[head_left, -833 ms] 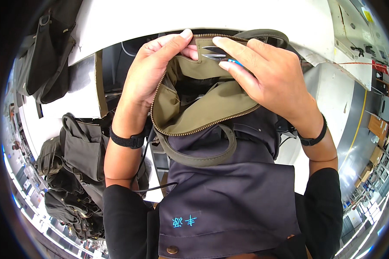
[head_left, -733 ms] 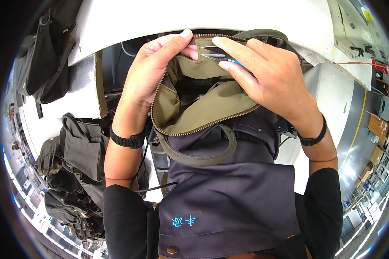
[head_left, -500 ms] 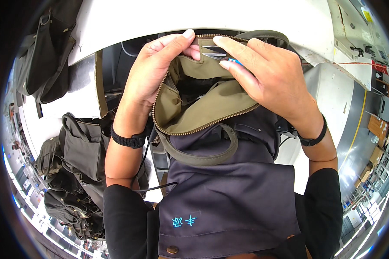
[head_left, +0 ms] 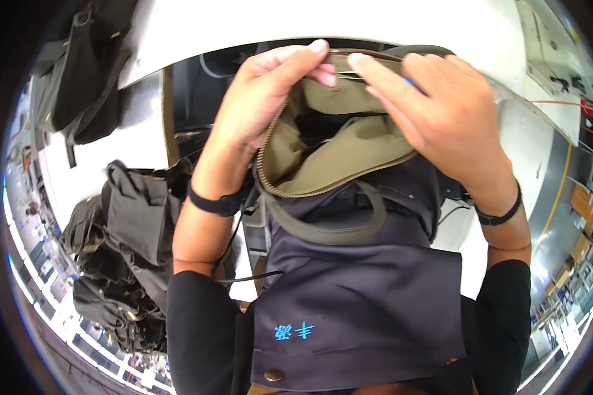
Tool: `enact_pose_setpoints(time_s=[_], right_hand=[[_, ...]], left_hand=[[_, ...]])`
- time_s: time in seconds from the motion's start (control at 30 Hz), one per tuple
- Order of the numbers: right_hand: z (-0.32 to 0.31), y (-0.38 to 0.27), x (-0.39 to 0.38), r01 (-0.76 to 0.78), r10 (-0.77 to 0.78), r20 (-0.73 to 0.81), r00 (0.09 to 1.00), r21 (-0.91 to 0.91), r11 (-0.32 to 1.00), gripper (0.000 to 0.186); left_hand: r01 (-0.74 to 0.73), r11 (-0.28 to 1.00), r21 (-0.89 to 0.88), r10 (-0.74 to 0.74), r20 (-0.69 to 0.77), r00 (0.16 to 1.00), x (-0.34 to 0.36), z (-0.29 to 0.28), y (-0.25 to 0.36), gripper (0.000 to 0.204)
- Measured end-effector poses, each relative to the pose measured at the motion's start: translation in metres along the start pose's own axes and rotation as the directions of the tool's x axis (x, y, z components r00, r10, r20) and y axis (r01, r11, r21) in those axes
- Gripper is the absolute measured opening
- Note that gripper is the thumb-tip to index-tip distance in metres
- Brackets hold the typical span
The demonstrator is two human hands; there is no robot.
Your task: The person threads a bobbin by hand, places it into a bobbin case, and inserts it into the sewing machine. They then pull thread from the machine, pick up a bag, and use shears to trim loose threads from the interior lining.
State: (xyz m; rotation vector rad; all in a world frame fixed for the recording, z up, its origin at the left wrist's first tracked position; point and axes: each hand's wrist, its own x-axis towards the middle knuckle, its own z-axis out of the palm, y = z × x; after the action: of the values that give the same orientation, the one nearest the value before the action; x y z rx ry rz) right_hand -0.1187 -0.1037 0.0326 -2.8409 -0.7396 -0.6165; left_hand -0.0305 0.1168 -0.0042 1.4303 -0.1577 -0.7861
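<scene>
An unzipped bag [head_left: 356,155] with an olive lining and a brass-toned zip lies across my lap, its mouth facing up. My left hand [head_left: 260,92] is closed on the far rim, pinching the zip edge between thumb and fingers. Just right of it, my right hand [head_left: 451,122] is closed around thread snips [head_left: 350,76]. Their thin metal blades lie at the lining below the far zip edge, and a bit of blue handle shows between the fingers. Most of the snips is hidden by my hand. One carrying handle [head_left: 329,230] of the bag flops toward me.
Several dark bags [head_left: 135,217] are piled at the left, and another dark bag [head_left: 82,72] is at the upper left. A white tabletop [head_left: 310,20] stretches beyond the bag. A black cord [head_left: 250,278] runs beside my left arm. I wear a dark apron [head_left: 356,296].
The whole scene has shifted a little to the right in the picture. The snips' blades, spread apart before, are now mostly covered by my right hand. Both hands keep their grips.
</scene>
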Motion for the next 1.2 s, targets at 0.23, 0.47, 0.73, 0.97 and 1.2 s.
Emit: enact_pose_setpoints(time_s=[0.23,0.47,0.73,0.97,1.2], right_hand=[[0.016,0.004,-0.006,-0.188,0.171,0.078,0.982,0.371,0.909,0.035],[0.031,0.001,-0.009,-0.244,0.238,0.071,0.969,0.450,0.859,0.019],[0.028,-0.001,-0.007,-0.332,0.277,0.184,0.943,0.511,0.793,0.024],[0.021,-0.001,-0.001,-0.388,0.293,0.255,0.921,0.562,0.730,0.031],[0.020,-0.004,-0.002,-0.291,0.261,0.134,0.956,0.549,0.784,0.032]], left_hand=[[0.077,0.997,0.010,-0.077,-0.011,0.997,0.001,0.000,0.001,0.030],[0.029,1.000,0.009,-0.029,-0.021,0.999,0.001,-0.002,0.001,0.031],[0.014,0.997,0.070,-0.016,0.028,0.999,0.003,0.004,0.005,0.029],[0.102,0.994,0.032,-0.102,0.022,0.994,0.002,0.006,0.005,0.026],[0.141,0.990,0.009,-0.141,0.003,0.990,0.004,0.003,0.005,0.026]])
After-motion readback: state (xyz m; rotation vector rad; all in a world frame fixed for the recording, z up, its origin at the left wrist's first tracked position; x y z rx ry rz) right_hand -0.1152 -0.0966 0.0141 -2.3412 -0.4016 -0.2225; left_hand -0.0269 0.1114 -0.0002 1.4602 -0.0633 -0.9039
